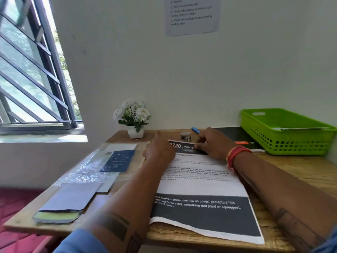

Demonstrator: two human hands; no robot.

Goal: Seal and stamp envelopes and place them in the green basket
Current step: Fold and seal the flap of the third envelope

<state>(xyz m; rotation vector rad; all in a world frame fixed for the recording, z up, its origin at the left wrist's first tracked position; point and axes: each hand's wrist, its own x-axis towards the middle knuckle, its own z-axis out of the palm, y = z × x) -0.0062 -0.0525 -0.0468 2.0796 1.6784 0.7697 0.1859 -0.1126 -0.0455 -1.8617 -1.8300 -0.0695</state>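
Envelopes, grey paper stack (70, 198), lie at desk's left front edge | green slotted plastic basket (286, 132) at right rear, holding a flat white item | left hand (159, 152) blurred above printed sheet (200, 181), grip cannot be told | right hand (213, 143) pinches the sheet's top edge | small tape roll (185, 136) just beyond.
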